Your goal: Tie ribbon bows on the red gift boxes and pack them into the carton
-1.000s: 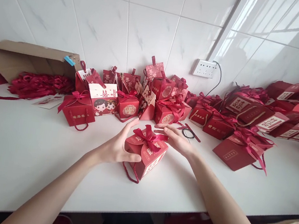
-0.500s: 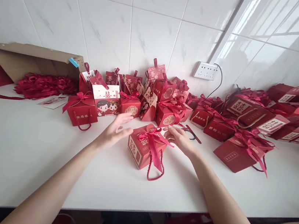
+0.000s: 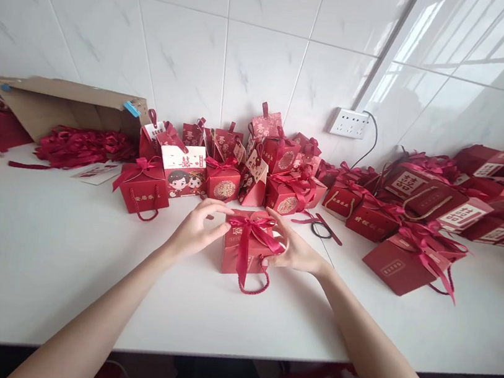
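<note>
A small red gift box (image 3: 242, 258) with a dark red ribbon bow and a cord handle stands on the white table (image 3: 36, 259), in front of me. My left hand (image 3: 197, 228) grips its left side, fingers curled over the top edge. My right hand (image 3: 295, 248) presses against its right side, fingers reaching onto the ribbon. Both hands hold the box between them.
A row of red gift boxes (image 3: 223, 178) lines the tiled wall behind. More red boxes and bags (image 3: 415, 262) lie at the right. A tipped cardboard carton (image 3: 67, 103) spills red ribbons (image 3: 82, 146) at the left. A black loop (image 3: 320, 228) lies behind my right hand. A wall socket (image 3: 348, 122) sits above.
The box has been turned around on the table, its cord handle now facing me, and pushed slightly away. Both hands, briefly off it, have closed onto its sides.
</note>
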### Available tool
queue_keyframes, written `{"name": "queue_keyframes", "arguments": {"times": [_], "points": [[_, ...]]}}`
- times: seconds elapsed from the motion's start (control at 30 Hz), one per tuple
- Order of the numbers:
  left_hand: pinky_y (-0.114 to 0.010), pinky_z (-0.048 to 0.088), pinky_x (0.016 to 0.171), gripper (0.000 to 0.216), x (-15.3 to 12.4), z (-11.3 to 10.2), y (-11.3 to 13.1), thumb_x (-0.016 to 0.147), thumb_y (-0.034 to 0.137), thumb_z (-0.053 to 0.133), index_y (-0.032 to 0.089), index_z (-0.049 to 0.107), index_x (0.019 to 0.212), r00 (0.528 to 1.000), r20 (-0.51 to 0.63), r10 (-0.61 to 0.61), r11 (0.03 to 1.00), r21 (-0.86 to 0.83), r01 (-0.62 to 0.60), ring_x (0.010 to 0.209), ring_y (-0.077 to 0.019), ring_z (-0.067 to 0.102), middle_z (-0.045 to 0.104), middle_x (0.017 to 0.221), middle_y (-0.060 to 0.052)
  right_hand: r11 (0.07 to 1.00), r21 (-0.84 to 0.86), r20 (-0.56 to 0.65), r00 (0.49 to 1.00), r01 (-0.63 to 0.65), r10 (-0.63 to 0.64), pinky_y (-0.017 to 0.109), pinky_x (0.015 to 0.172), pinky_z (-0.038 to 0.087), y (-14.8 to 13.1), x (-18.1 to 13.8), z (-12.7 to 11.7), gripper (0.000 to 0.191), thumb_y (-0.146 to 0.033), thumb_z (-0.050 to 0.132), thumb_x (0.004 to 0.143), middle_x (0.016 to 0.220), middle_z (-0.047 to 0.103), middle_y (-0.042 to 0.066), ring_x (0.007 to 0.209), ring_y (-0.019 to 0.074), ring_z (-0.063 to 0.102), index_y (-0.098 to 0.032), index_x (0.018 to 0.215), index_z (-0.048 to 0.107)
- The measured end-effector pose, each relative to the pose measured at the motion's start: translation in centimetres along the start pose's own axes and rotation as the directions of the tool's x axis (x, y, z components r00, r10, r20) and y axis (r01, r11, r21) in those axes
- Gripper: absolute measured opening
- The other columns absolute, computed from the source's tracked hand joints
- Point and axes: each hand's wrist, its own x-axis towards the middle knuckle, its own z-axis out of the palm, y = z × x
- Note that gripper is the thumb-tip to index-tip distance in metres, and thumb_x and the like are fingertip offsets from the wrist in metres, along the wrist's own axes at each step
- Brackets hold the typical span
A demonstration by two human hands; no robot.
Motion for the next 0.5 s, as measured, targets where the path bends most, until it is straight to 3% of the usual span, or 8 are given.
{"name": "queue_keyframes", "arguments": {"times": [0.1,0.27,0.5], "points": [[-0.035,0.037,0.095,0.024,-0.2,-0.4,0.4,0.077,0.034,0.052,0.02,0.066,0.091,0.998,-0.039,0.047,0.998,0.052,-0.045,0.106,-0.0228,0.049,0.052,0.1,-0.005,0.998,-0.027,-0.052,0.997,0.056,-0.057,0.048,0.096,0.042,-0.1,0.1,0.6,0.104,-0.038,0.08,0.059,0.144,0.027,0.012,0.124,0.0294,0.04,-0.034,0.142,0.018],[-0.033,0.039,0.089,0.028,-0.3,-0.9,0.6,0.08,0.041,0.049,0.02,0.066,0.087,0.997,-0.066,0.028,1.0,0.008,-0.027,0.097,-0.0212,0.05,0.051,0.095,-0.004,0.97,-0.177,-0.172,0.965,0.167,-0.198,0.048,0.093,0.046,0.2,0.4,1.3,0.104,-0.034,0.08,0.059,0.142,0.028,0.011,0.122,0.0293,0.041,-0.035,0.142,0.018],[-0.031,0.042,0.081,0.016,-0.5,-0.3,0.9,0.075,0.035,0.058,0.019,0.058,0.074,0.993,-0.049,0.107,0.994,-0.025,-0.108,0.087,-0.0191,0.052,0.053,0.085,-0.003,0.828,-0.503,-0.213,0.893,0.248,-0.396,0.048,0.091,0.048,0.1,0.4,1.3,0.095,-0.035,0.073,0.068,0.137,0.034,0.014,0.121,0.031,0.039,-0.03,0.143,0.016]]}}
